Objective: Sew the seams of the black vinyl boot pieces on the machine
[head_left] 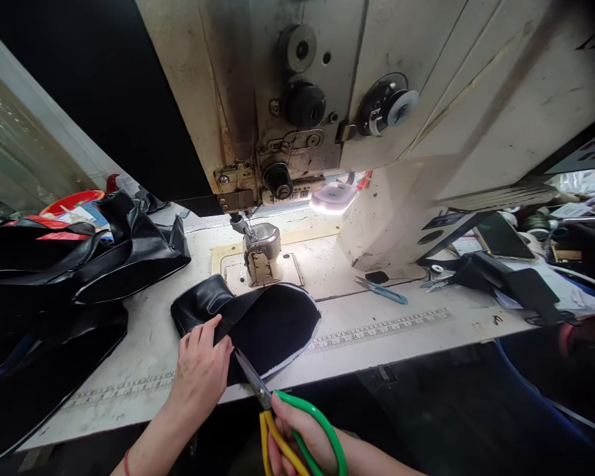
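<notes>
A black leather-like piece (277, 324) with a pale cut edge lies on the machine bed, just in front of the sewing machine's post (264, 254). My left hand (203, 360) grips its near left edge between thumb and fingers. In my right hand (302, 430) is a pair of scissors (317, 416) with one green and one yellow handle. The scissor blades point up and left, their tips close to my left thumb at the edge of the piece. Whether the tips touch the material, I cannot tell.
More black leather-like pieces (129, 258) are heaped at the left, by a red basin (72, 201). Blue thread snips (384, 291) lie right of the post, behind a printed ruler strip (377, 330). A phone (503, 235) and black scraps (510, 284) are farther right. The machine head (302, 86) overhangs.
</notes>
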Available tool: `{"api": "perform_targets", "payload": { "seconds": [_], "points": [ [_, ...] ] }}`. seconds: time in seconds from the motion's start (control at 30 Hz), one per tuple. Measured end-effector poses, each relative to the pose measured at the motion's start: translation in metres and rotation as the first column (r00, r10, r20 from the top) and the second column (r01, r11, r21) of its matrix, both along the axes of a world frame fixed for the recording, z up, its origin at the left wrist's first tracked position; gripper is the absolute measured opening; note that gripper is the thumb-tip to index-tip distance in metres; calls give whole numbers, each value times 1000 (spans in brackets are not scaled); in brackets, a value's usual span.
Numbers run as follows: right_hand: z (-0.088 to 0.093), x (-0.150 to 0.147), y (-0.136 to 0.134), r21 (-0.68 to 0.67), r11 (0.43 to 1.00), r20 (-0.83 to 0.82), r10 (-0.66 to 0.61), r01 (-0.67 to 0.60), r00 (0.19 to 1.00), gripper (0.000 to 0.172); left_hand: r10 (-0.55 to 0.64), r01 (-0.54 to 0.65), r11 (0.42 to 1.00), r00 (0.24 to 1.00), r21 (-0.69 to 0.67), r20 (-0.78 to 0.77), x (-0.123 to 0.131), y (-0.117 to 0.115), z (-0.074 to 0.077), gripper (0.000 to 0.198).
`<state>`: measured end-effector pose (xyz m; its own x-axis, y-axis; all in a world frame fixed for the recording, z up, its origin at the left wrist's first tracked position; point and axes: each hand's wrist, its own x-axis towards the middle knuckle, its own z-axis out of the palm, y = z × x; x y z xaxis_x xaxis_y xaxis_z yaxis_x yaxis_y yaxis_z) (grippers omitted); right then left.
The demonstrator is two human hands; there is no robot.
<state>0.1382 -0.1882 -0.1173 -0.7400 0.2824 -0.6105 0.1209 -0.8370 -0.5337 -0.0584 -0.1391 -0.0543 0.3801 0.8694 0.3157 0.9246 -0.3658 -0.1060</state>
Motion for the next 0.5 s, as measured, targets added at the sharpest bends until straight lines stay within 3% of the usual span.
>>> {"api": "perform_targets", "payload": {
  "seconds": [0.17,0.33,0.5],
  "points": [
    [-6,2,-1,77,997,-21,13,-12,1000,90,-30,30,1000,999,-7,25,-5,-1,-1,18],
    [-17,-5,-4,88,990,-41,-108,112,993,78,-41,44,998,997,-36,69,-11,-2,-2,17],
    [-9,-3,-2,186,975,-29,-116,120,993,75,-48,66,993,983,-96,175,-22,-5,-2,18]
  ]
}}
